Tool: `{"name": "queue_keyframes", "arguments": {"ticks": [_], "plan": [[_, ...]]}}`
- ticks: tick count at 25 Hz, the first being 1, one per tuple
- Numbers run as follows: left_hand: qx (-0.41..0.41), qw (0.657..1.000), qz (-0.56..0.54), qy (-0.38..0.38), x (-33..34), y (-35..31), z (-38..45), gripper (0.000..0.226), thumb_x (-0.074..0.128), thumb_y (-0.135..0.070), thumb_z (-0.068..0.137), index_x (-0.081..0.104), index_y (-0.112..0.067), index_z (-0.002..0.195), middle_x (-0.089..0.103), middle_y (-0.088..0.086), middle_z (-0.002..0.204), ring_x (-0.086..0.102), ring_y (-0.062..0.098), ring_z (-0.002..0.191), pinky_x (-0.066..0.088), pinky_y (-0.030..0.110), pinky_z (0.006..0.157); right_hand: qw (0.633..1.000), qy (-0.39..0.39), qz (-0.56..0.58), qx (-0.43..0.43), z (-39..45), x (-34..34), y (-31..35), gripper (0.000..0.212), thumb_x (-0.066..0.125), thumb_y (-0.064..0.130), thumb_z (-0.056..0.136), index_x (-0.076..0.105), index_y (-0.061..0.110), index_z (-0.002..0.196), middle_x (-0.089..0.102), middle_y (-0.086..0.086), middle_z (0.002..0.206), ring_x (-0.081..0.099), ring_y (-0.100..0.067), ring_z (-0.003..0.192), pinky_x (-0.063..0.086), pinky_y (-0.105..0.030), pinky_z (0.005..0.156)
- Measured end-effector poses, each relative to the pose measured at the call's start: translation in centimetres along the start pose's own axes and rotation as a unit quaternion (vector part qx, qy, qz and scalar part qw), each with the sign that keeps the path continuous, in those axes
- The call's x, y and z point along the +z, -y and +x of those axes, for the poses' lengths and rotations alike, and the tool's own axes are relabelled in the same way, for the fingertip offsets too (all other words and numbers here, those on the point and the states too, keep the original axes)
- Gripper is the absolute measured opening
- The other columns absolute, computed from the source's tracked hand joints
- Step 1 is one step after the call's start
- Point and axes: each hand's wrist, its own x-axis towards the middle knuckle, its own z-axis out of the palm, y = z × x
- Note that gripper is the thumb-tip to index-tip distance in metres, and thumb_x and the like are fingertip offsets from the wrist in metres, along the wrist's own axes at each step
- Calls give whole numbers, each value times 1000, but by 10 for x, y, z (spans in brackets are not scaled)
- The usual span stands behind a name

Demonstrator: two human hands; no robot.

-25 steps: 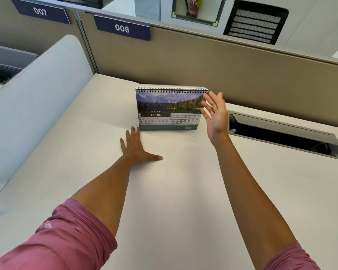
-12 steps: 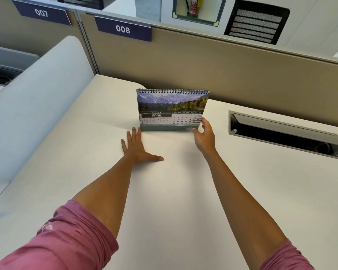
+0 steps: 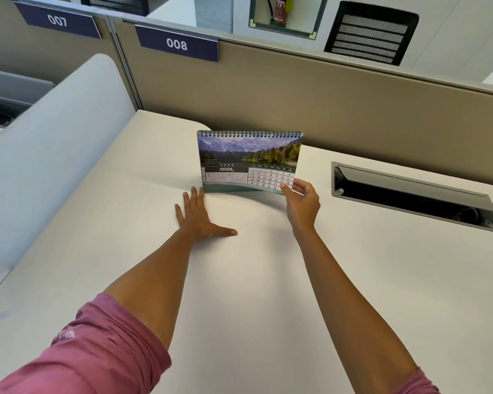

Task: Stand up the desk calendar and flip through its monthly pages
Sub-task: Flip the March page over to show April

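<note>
From the head camera, a spiral-bound desk calendar (image 3: 249, 162) with a mountain-lake photograph and a dark green base stands upright on the pale cream surface (image 3: 239, 294), near its far edge and just in front of the tan fabric partition (image 3: 339, 100). Its front page reads APRIL, with a date grid on the right half and the wire coil running along the top.

The left hand (image 3: 201, 218) lies flat on the surface, palm down, fingers spread and thumb out to the side, grasping nothing; its fingertips reach the calendar's lower left corner, at or just beside the base. The right hand (image 3: 302, 201) pinches the lower right corner of the April page between thumb and fingers, and that corner is lifted slightly away from the base.

To the right of the calendar, well apart from it, a grey metal cable hatch (image 3: 416, 194) is set into the surface with its lid tilted open. Both forearms are bare, with rolled dusty-pink sleeves (image 3: 97, 351) at the bottom edge. A navy plate marked 008 (image 3: 177, 44) is fixed to the partition.
</note>
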Motion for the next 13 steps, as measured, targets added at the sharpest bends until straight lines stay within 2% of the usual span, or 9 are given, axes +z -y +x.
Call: {"name": "queue_keyframes", "arguments": {"ticks": [1,3,4,7,10,13], "plan": [[2,1000,0,-2,0,0,0,163,76,-85,36,-16,-23,155,-24,-4,163,-28,19,148,-18,51,116,1000,-2,9,5,1,-1,0,40,77,26,82,63,10,116,70,-10,114,68,-20,98,52,-11,71],[2,1000,0,-3,0,0,0,162,76,-84,37,-15,-22,156,-24,-3,163,-27,20,148,-17,51,116,999,13,26,14,1,-2,0,42,78,26,81,63,8,116,72,-13,108,70,-21,94,58,-24,77],[1,1000,1,-2,-1,0,0,161,76,-84,38,-14,-22,156,-24,-3,163,-27,20,148,-17,51,116,999,24,33,14,1,-3,-1,42,78,25,82,62,7,116,73,-13,106,71,-20,91,59,-26,76],[4,1000,0,-3,-1,0,-1,161,76,-84,38,-14,-21,156,-24,-3,163,-27,20,148,-17,51,116,998,48,41,7,1,-5,0,39,77,22,83,63,6,116,74,-10,102,73,-15,86,58,-20,71],[3,1000,-4,0,-1,0,-1,161,77,-83,38,-13,-21,156,-24,-3,163,-28,19,148,-18,51,116,996,75,53,15,2,-8,3,40,75,19,84,62,3,119,73,-10,104,72,-17,92,59,-24,77],[3,1000,1,4,-1,0,-1,161,76,-84,39,-14,-20,156,-25,-3,163,-28,19,147,-17,51,116,989,115,88,37,2,-13,8,30,70,15,88,65,6,116,74,-7,103,72,-16,93,59,-25,78]]}}
